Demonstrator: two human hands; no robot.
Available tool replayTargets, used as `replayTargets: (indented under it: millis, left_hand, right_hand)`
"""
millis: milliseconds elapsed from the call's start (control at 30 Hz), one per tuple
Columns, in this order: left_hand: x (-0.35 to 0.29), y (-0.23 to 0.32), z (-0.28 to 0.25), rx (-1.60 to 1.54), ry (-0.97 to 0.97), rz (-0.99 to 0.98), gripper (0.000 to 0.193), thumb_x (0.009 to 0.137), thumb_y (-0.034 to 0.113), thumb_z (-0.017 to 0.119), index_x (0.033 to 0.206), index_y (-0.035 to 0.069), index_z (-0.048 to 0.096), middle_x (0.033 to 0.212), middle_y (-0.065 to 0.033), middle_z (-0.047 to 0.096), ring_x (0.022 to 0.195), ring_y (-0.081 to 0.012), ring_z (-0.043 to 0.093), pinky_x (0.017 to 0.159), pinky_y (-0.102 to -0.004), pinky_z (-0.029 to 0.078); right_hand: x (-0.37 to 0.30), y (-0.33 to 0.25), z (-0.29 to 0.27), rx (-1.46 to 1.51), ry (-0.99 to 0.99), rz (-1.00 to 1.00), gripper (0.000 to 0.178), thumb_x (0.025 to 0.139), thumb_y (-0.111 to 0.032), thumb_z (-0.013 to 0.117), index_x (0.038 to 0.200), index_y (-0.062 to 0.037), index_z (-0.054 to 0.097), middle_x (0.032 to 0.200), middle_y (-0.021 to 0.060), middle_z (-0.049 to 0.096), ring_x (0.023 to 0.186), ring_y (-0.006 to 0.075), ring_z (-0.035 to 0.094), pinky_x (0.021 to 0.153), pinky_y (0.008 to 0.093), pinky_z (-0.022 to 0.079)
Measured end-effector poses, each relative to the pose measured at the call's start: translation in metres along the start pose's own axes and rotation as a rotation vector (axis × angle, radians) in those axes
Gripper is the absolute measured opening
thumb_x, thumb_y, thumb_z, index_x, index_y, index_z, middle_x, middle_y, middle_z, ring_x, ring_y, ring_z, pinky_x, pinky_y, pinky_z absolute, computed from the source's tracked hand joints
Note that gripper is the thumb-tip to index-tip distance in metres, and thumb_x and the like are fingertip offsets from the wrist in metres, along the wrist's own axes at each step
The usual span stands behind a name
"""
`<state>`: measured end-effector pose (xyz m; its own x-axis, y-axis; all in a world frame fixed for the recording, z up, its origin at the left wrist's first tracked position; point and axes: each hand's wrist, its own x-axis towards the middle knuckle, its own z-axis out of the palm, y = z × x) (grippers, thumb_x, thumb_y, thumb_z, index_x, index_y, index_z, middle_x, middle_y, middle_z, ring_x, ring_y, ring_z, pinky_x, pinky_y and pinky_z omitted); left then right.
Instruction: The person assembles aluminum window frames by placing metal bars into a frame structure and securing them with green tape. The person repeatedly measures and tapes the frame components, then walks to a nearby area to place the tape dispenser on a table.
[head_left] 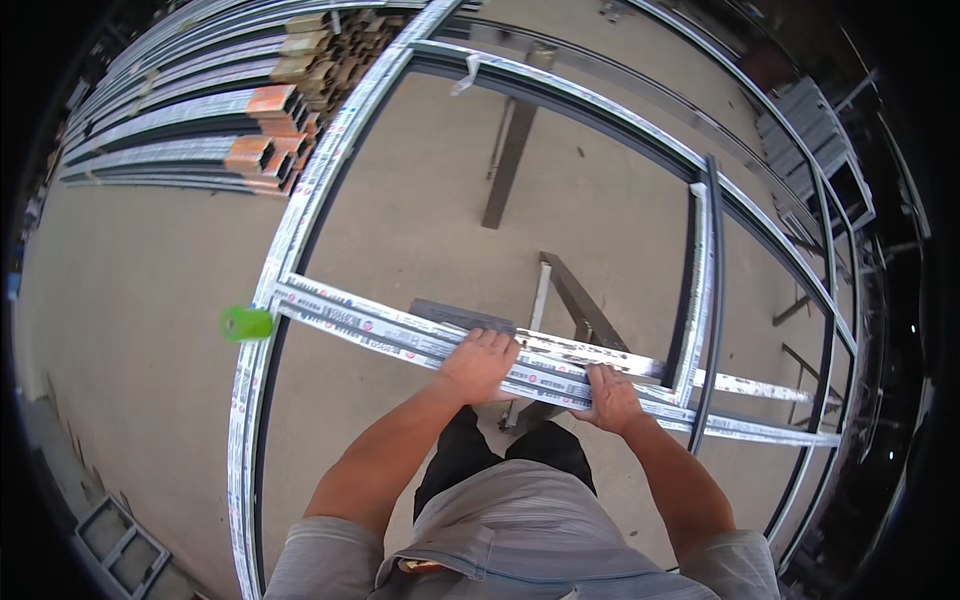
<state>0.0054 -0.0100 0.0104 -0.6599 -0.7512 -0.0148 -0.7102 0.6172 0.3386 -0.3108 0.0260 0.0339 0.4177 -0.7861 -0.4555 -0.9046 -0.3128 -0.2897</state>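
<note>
A large frame of metal profiles covered in printed white protective film spans the view, and its crossbar runs in front of me. My left hand is closed over this crossbar near its middle, fingers over the far edge. A short way to the right, my right hand grips the same bar, its thumb side toward the left hand. The undersides of both hands are hidden. Beyond the right hand, a loose-looking dark strip crosses the frame beside a short upright profile.
A bright green roll-shaped object sits at the left rail. Dark metal stand legs show below the crossbar. Stacked long profiles lie at the far left, and a small frame lies at the lower left.
</note>
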Motion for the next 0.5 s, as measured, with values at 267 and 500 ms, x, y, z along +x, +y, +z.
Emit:
replayTargets:
  millis: [267, 500]
  left_hand:
    - [0.045, 0.030, 0.001, -0.005, -0.014, 0.043, 0.082, 0.076, 0.070, 0.080, 0.119, 0.002, 0.065, 0.104, -0.0130, 0.066, 0.100, -0.0314, 0.065, 0.094, -0.0446, 0.048]
    - [0.043, 0.033, -0.007, 0.048, -0.009, 0.041, 0.083, 0.073, 0.072, 0.081, 0.115, 0.002, 0.065, 0.099, -0.0133, 0.065, 0.093, -0.0323, 0.065, 0.087, -0.0447, 0.049]
  right_hand:
    - [-0.033, 0.045, -0.012, -0.052, 0.108, -0.010, 0.072, 0.082, -0.050, 0.081, 0.128, -0.0026, 0.053, 0.125, 0.0198, 0.061, 0.121, 0.0378, 0.061, 0.108, 0.0473, 0.046]
    - [-0.042, 0.032, -0.004, 0.072, 0.343, -0.032, 0.083, 0.084, -0.052, 0.080, 0.142, -0.0001, 0.050, 0.135, 0.0223, 0.059, 0.131, 0.0394, 0.055, 0.116, 0.0489, 0.040]
